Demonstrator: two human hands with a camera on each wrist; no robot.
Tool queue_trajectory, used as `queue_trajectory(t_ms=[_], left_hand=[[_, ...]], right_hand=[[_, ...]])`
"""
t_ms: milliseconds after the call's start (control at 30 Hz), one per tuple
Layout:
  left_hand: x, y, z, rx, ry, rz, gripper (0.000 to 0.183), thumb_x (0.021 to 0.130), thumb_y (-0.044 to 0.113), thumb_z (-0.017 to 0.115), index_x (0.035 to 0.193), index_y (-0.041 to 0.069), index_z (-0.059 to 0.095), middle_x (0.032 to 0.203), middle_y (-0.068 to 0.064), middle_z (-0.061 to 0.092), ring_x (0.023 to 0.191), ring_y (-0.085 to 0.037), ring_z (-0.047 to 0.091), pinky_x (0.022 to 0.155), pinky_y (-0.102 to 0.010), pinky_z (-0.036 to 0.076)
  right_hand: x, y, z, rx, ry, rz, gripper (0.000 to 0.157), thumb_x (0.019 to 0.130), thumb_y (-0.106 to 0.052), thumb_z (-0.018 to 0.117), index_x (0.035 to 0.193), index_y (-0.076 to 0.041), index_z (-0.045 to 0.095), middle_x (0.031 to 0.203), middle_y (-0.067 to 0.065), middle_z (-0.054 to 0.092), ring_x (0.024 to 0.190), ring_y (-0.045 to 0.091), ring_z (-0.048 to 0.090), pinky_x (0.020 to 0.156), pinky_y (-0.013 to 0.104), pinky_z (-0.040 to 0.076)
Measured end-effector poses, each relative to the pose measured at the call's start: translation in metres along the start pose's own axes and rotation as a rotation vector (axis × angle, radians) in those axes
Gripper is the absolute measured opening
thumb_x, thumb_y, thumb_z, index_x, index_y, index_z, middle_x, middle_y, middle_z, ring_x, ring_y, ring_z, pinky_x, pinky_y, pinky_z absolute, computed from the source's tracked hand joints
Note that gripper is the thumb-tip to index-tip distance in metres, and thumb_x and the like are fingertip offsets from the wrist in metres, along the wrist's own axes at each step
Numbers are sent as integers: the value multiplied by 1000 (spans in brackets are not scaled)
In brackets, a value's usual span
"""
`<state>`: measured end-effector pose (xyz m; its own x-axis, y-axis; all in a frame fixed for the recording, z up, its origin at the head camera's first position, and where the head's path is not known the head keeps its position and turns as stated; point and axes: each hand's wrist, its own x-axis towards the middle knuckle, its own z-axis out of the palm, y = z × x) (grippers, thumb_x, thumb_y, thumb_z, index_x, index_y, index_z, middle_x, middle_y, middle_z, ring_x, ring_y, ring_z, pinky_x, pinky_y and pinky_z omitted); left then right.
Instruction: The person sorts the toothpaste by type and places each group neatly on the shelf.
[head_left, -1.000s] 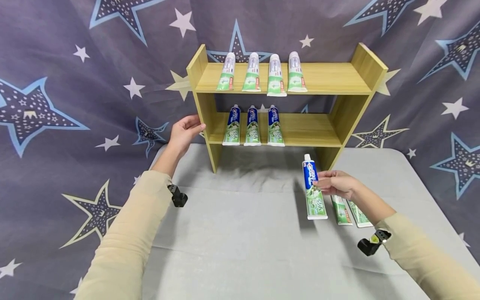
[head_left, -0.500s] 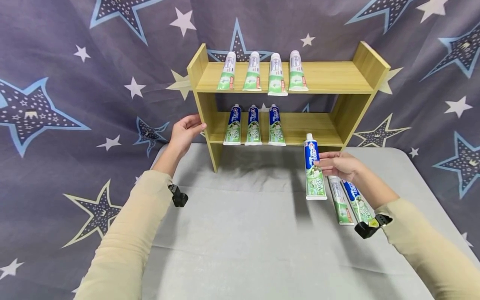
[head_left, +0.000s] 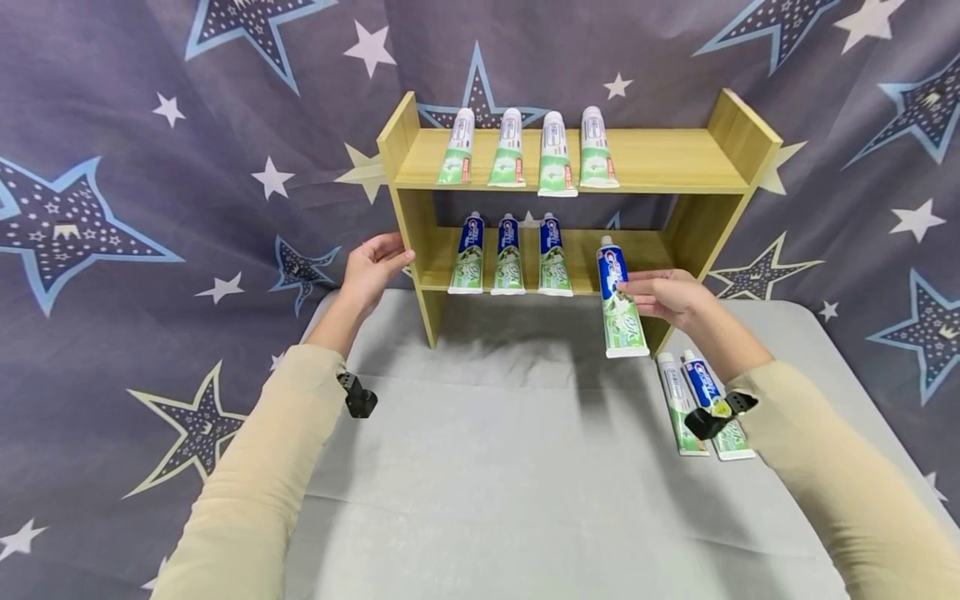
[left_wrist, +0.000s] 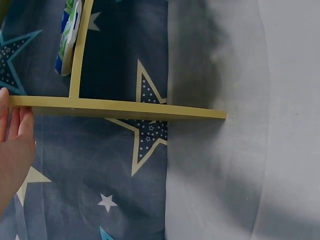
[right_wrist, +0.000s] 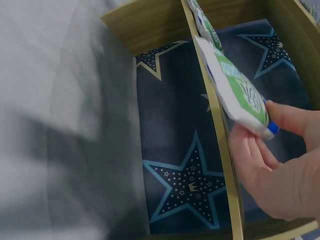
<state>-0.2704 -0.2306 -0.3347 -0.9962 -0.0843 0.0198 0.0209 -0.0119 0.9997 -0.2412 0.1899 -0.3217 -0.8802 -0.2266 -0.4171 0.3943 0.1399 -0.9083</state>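
Note:
A blue, white and green toothpaste tube (head_left: 621, 312) is pinched between the thumb and fingers of my right hand (head_left: 670, 296). It is tilted, cap upward, before the right part of the lower board of a wooden shelf (head_left: 637, 177). In the right wrist view the held tube (right_wrist: 237, 87) lies close to the board's front edge. My left hand (head_left: 372, 265) grips the front edge of the shelf's left side panel, also seen in the left wrist view (left_wrist: 15, 135). Three matching blue-green tubes (head_left: 509, 258) lie on the lower board.
Several white-green toothpaste tubes (head_left: 555, 158) lie along the upper board. On the grey tabletop (head_left: 480, 467) at right are a white-green tube (head_left: 681, 404) and a blue-green tube (head_left: 702, 379), partly hidden by the right wrist camera (head_left: 708, 421). A star-patterned cloth (head_left: 150, 333) hangs behind.
My right hand has raised the toothpaste tube from above the tabletop to the lower board's front edge, drifting slightly left at the end. My left hand has stayed on the side panel.

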Motion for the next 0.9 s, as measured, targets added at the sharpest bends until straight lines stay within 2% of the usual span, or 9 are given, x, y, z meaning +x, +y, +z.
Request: queue_trajectory(t_ms=[100,233,400,500,567,633,700,767,900], left_hand=[[0,-1,0,-28,-3,2,41,89,0,63,129,-3,53,105,5,63,101,-4,60,87,-11,53],[0,-2,2,-47,-12,2,37,89,-1,63,125,-1,54,98,11,62,98,-3,60,85,-10,53],[1,-4,1,-8,3,19,39,90,0,63,127,-4,53,98,11,62,98,-2,60,86,-10,53],[1,-4,0,6,8,22,41,89,0,63,129,-5,52,99,10,62,98,-2,60,87,-11,53],[1,-4,0,4,9,24,41,89,0,63,128,-5,53,99,10,63,99,-2,60,88,-11,53],[0,-3,0,3,8,28,40,89,1,64,128,-4,53,98,11,63,98,-2,60,88,-12,53],[0,-2,0,5,6,33,40,89,0,64,127,-4,53,98,11,63,98,-2,60,88,-11,53],[0,-2,0,5,5,36,41,89,0,64,128,-5,53,97,11,63,97,-1,60,87,-11,53],[-1,-1,0,21,4,33,44,90,1,63,131,-6,51,104,6,63,97,-1,60,89,-11,53]], right_hand=[[10,-5,5,8,74,-11,64,94,-9,58,147,7,26,68,-17,64,62,-4,60,63,10,54],[24,-10,8,-32,216,-32,48,90,-13,65,129,6,45,64,-15,59,58,-2,55,58,11,52],[43,-14,10,-57,337,-43,58,86,-13,70,133,9,44,65,-14,57,61,-1,57,61,12,53],[51,-17,13,-56,390,-46,62,85,-12,71,136,9,43,75,-10,56,60,0,55,62,13,53],[54,-18,15,-70,405,-67,60,84,-10,71,136,8,45,90,0,64,60,-1,55,64,13,54],[57,-19,16,-141,426,-100,56,84,-8,72,134,5,51,113,10,68,62,-3,54,66,12,53],[57,-19,17,-227,443,-141,53,82,-8,73,131,2,56,129,13,63,67,-5,55,66,11,51],[58,-19,18,-317,471,-174,50,80,-9,76,127,-2,61,128,12,59,79,1,59,65,8,47],[61,-17,19,-379,500,-212,48,78,-11,77,123,-1,64,122,14,61,72,-6,58,61,4,44]])
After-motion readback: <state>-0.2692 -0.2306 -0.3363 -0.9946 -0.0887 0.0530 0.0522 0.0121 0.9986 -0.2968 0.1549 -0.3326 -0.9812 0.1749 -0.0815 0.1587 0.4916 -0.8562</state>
